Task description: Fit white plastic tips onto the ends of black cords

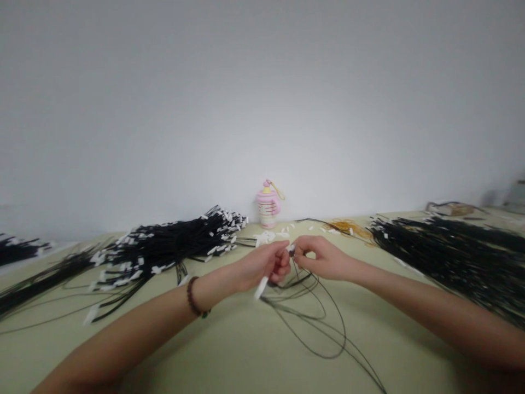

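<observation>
My left hand and my right hand meet above the middle of the pale green table, both with fingers pinched together. Between them they grip the end of a thin black cord that loops down across the table in front of me. A small white tag hangs below my left hand's fingers. A dark bead bracelet sits on my left wrist.
A big bundle of black cords with white tags lies to the left, a bundle of plain black cords to the right. A pink bottle stands by the wall, with loose white tags and orange rubber bands near it.
</observation>
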Motion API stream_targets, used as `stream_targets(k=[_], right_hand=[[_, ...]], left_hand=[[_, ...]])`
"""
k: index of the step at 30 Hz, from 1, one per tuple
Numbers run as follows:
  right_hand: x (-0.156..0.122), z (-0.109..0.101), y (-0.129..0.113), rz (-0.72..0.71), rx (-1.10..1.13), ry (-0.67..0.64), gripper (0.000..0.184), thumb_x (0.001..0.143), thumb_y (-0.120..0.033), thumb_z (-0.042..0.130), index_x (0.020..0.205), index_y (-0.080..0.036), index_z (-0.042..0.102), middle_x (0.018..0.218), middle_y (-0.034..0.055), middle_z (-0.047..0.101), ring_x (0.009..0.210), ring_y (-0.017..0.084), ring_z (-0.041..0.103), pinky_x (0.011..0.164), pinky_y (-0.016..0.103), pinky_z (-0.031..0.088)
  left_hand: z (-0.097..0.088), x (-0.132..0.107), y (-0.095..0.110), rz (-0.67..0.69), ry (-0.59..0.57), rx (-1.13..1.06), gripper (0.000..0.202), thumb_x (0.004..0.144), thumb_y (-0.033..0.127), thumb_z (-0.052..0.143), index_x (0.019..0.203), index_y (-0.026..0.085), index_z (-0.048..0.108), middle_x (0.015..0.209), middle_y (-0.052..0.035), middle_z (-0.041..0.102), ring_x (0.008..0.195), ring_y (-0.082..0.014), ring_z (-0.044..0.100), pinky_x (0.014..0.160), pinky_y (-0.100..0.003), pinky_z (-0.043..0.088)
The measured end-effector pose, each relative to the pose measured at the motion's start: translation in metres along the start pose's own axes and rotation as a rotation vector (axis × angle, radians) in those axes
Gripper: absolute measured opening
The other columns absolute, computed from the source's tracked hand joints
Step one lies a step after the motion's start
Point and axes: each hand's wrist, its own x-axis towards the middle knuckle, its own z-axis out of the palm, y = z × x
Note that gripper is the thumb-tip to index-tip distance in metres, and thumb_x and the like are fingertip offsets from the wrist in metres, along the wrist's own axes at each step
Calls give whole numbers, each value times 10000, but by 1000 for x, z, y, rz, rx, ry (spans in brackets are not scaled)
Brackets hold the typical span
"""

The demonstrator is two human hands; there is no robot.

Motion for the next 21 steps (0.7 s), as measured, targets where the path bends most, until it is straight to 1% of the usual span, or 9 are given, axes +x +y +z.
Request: stream_targets(k=[2,5,8,11,13,16,19,21], right_hand=[[1,1,2,0,-3,0,133,728,-133,428,633,-129,519,635,0,543,614,94,487,583,194,364],[1,1,2,-3,5,-3,138,727,-133,427,630,-128,525,625,-3,537,614,95,487,585,194,364],[2,1,3,9,31,-12,137,723,-134,440,611,-130,520,633,0,548,617,97,496,591,196,372],[2,1,4,-4,76,-17,127,718,-128,458,608,-134,522,686,12,568,648,101,512,612,199,386],[3,2,3,-46,109,-25,114,712,-115,475,620,-137,539,774,29,577,718,112,528,656,210,398],[2,1,2,-98,139,-40,75,689,-105,518,652,-141,572,902,53,561,839,135,530,740,240,403],[3,-1,7,-131,151,-37,49,681,-128,557,687,-151,600,932,60,559,960,162,496,824,279,383],[4,-3,14,-124,165,-43,60,700,-174,566,722,-163,620,939,63,569,1070,180,427,883,311,349]], left_hand=[[-2,-1,0,-3,-7,74,324,738,437,435,610,140,449,514,34,403,385,-45,343,355,-163,219],[-5,-2,2,-4,57,196,315,726,434,448,630,135,459,550,23,429,393,-45,355,363,-172,244],[-9,-3,4,89,124,348,282,738,394,442,658,128,488,573,13,454,432,-55,389,385,-176,281],[-10,-3,6,174,173,445,266,743,386,449,726,130,518,649,-11,504,537,-81,457,422,-176,326],[-9,-3,5,198,179,463,275,743,397,455,768,133,529,699,-22,524,596,-93,478,444,-179,349],[-8,-2,3,232,182,494,270,741,388,469,761,130,544,664,-11,515,577,-85,473,450,-180,349],[-10,-1,6,282,257,494,259,738,374,484,735,124,552,610,4,497,520,-67,446,442,-179,334],[-14,-2,12,308,321,447,225,732,338,501,740,120,556,595,11,486,496,-56,427,436,-175,319]])
